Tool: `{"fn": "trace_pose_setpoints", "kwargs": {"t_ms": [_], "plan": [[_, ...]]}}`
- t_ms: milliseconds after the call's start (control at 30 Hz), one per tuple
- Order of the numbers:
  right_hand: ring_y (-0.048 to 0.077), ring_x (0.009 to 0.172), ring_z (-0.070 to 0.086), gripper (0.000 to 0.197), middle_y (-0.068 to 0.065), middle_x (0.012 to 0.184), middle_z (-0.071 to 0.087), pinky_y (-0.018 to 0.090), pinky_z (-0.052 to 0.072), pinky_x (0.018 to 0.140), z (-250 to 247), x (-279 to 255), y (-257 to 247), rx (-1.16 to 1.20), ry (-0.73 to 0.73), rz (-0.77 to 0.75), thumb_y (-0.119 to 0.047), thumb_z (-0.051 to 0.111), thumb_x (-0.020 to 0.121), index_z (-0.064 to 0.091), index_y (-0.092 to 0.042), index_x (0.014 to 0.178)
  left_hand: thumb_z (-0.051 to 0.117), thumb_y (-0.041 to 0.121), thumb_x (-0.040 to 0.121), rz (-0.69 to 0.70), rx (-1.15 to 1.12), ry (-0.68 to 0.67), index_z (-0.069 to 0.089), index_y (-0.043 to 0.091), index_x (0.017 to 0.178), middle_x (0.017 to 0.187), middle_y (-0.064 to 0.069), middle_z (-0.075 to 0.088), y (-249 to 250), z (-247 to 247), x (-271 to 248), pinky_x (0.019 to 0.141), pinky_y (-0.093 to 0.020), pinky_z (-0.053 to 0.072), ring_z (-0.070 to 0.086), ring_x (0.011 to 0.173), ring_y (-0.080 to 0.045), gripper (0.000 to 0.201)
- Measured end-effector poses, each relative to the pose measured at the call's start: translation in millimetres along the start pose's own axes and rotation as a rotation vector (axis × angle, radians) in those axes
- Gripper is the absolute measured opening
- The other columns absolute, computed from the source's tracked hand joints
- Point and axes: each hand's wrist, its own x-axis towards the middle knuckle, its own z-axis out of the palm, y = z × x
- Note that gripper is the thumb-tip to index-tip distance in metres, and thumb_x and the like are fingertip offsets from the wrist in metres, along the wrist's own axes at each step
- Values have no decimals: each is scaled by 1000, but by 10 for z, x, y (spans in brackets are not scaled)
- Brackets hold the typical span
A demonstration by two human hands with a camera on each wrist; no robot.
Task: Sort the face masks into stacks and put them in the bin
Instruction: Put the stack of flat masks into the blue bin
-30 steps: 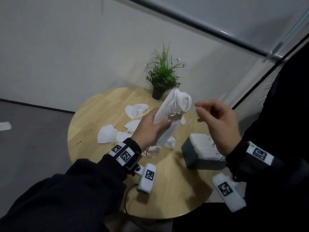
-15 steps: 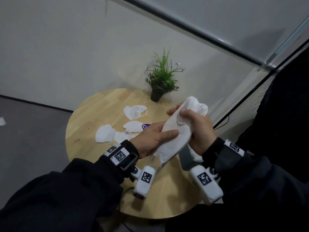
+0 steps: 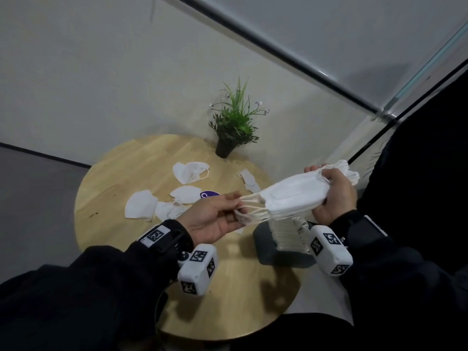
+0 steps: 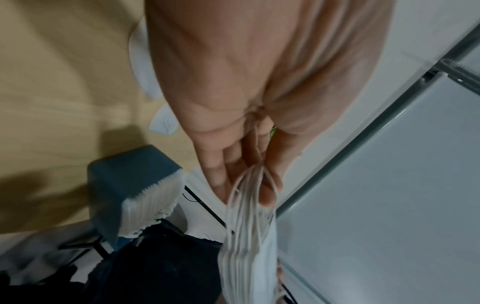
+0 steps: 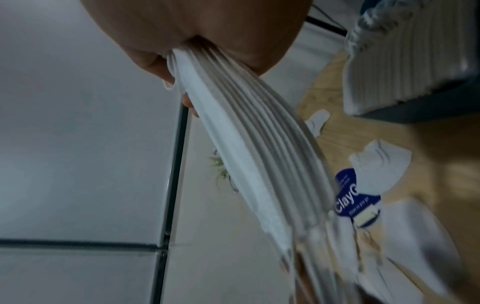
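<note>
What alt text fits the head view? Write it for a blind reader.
Two hands hold a stack of white folded face masks above a round wooden table: the right hand grips one end, the left hand pinches the ear loops. Loose white masks, a grey bin and a potted green plant sit on the table.

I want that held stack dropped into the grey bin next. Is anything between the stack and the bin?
Nothing visible lies between the stack of masks and the bin just below, but it already holds a row of masks.

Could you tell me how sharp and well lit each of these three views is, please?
Head view: dim, sharp, hard shadows on the table. Left wrist view: left hand looms large, table streaked with blur. Right wrist view: stack of masks fairly clear, its lower end and the loose masks smeared.
</note>
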Motion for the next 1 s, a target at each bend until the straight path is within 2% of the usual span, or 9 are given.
{"fn": "trace_pose_setpoints", "kwargs": {"t_ms": [167,367,467,533,633,733,800,867,1000], "plan": [[28,79,70,21,9,74,69,40,59,74,-231,177,8,-31,166,-82,5,53,86,59,-11,74,48,-8,99,52,-51,33,60,14,100,88,-13,70,164,19,53,100,-48,54,68,91,-27,25],[20,77,70,27,9,88,78,38,60,75,-40,-68,321,-411,114,-410,4,57,85,71,-17,76,45,-16,98,87,9,4,65,2,108,103,-19,73,134,54,86,96,-45,60,71,103,-31,29],[17,82,67,18,8,98,75,32,57,73,123,-278,487,-538,-131,-546,9,56,92,69,-4,95,47,-20,96,147,361,23,71,-1,116,115,-20,76,122,113,81,96,-36,61,73,108,-28,37],[17,83,66,17,12,100,73,31,57,74,188,-351,587,-559,-228,-550,13,54,94,65,2,102,51,-18,95,277,758,58,76,5,116,108,-6,79,85,124,54,88,-21,60,73,100,-10,40],[21,88,68,23,21,103,74,35,58,79,243,-367,698,-523,-255,-441,13,53,94,66,-6,100,58,-12,93,527,1306,75,81,18,112,99,12,78,50,41,45,85,-10,52,70,91,6,43],[24,91,71,24,16,97,75,42,58,84,262,-383,733,-377,-233,-249,12,50,90,63,-7,99,74,-4,85,609,1331,65,79,19,100,84,4,79,75,-38,54,80,-19,56,74,78,-8,28],[29,98,71,24,17,97,73,47,55,90,243,-406,738,-272,-250,-113,10,48,86,61,-8,96,80,-4,78,549,1238,55,73,16,92,72,-1,76,120,-36,53,68,-28,57,70,64,-17,26],[32,103,70,22,20,102,70,51,55,94,213,-412,714,-220,-234,16,9,48,89,60,-7,96,91,6,70,477,1264,70,71,19,89,68,6,71,192,-48,72,64,-27,51,61,61,-13,30],[27,100,73,28,17,103,74,44,58,90,128,-455,641,-148,-236,263,-1,46,101,73,-8,94,90,4,75,156,1147,-61,72,24,112,99,2,71,279,-70,78,74,-28,51,64,79,-7,46]]}}
